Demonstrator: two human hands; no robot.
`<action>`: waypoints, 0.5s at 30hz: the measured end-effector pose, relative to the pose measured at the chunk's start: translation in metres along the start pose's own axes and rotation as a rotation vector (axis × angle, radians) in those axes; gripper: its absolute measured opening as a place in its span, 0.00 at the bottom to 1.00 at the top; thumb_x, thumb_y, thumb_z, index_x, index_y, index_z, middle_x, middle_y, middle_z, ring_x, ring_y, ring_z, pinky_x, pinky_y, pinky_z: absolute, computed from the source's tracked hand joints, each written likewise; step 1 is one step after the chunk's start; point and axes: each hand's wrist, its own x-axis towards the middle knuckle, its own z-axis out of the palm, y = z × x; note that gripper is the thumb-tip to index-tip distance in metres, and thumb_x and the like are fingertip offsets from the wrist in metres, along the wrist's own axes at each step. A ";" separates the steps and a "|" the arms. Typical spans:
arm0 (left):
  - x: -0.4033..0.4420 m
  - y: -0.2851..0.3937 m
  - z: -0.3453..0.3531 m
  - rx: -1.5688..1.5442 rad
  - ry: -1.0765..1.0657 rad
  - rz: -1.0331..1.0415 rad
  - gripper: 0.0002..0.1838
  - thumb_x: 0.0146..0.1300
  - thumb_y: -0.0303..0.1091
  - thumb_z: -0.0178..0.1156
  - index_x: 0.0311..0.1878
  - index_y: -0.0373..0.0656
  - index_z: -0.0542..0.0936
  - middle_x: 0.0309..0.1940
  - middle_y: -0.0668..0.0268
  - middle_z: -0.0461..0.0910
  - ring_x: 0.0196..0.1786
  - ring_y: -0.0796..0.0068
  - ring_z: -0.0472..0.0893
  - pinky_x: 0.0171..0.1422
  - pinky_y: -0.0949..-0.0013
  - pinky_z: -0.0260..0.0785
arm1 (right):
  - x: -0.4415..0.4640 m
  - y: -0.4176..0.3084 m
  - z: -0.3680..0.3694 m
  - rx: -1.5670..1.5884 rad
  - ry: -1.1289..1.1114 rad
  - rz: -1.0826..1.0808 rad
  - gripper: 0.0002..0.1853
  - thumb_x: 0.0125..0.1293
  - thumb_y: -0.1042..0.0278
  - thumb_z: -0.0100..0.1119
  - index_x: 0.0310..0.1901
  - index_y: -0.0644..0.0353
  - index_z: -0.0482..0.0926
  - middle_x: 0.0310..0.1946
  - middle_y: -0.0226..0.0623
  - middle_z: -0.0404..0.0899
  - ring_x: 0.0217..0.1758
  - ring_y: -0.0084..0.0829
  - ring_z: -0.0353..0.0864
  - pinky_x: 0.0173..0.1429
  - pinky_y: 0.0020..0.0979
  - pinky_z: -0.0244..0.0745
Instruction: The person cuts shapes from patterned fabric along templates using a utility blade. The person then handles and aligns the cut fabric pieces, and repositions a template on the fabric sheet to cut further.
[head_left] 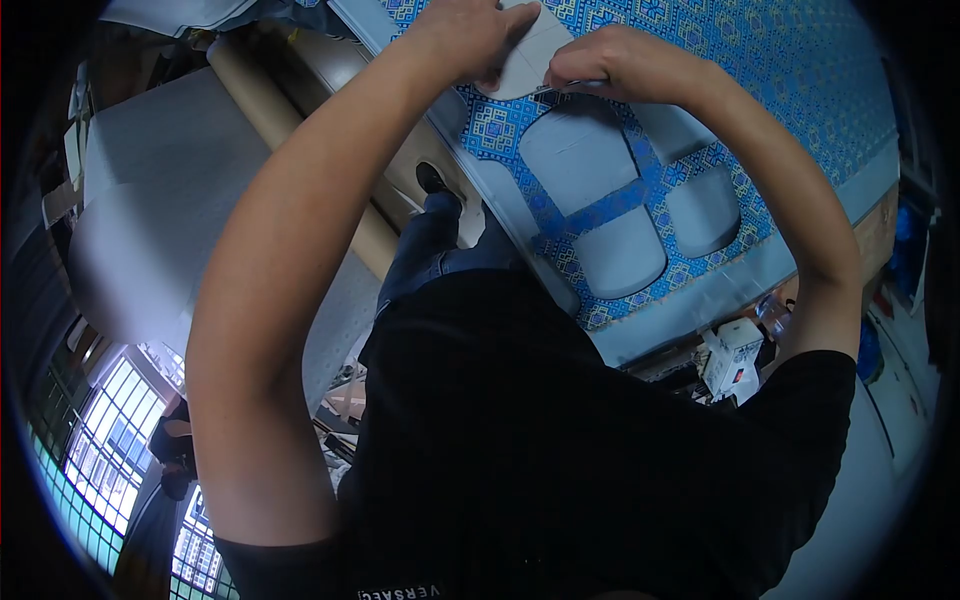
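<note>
Near the top centre, the left hand [470, 38] presses the pale template [532, 55] against blue patterned fabric [800, 75] on the counter [700, 306], fingers apart. Just right, the right hand [625, 65] has its fingers together on a slim tool [544, 90] at the template's lower edge. Grey-blue cut-out shapes [620, 252] lie below.

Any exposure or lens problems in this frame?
Head view: strong wide-angle bending, black corners; window glaringly bright, though its bars show; shirt so dark that most folds vanish; soft bright patch on the pale sheet.
</note>
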 end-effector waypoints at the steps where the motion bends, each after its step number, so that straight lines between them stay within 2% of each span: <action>1: 0.001 -0.001 0.000 0.002 0.002 -0.004 0.54 0.41 0.39 0.85 0.75 0.58 0.70 0.57 0.58 0.78 0.62 0.54 0.80 0.63 0.56 0.76 | 0.000 0.003 -0.002 -0.003 0.001 -0.003 0.07 0.64 0.73 0.69 0.37 0.57 0.78 0.36 0.37 0.85 0.41 0.42 0.87 0.44 0.43 0.81; 3: 0.001 -0.001 0.001 -0.001 -0.002 -0.012 0.54 0.41 0.39 0.85 0.75 0.58 0.70 0.57 0.57 0.78 0.62 0.54 0.80 0.63 0.56 0.76 | 0.001 0.004 -0.009 -0.010 -0.081 0.030 0.08 0.63 0.76 0.69 0.44 0.58 0.84 0.41 0.35 0.88 0.48 0.39 0.89 0.50 0.37 0.86; 13: 0.003 0.006 0.009 -0.009 -0.030 -0.021 0.54 0.41 0.39 0.85 0.76 0.58 0.69 0.58 0.57 0.78 0.61 0.54 0.80 0.63 0.56 0.77 | 0.016 -0.027 -0.030 -0.042 -0.059 -0.024 0.08 0.62 0.75 0.70 0.43 0.57 0.83 0.40 0.36 0.88 0.46 0.39 0.89 0.50 0.37 0.86; 15: 0.002 0.007 0.012 -0.011 -0.039 -0.026 0.54 0.41 0.39 0.85 0.76 0.57 0.69 0.58 0.57 0.78 0.61 0.53 0.80 0.63 0.56 0.77 | 0.019 -0.027 -0.031 -0.143 -0.169 -0.025 0.09 0.62 0.76 0.70 0.43 0.58 0.81 0.39 0.39 0.87 0.45 0.42 0.89 0.49 0.38 0.85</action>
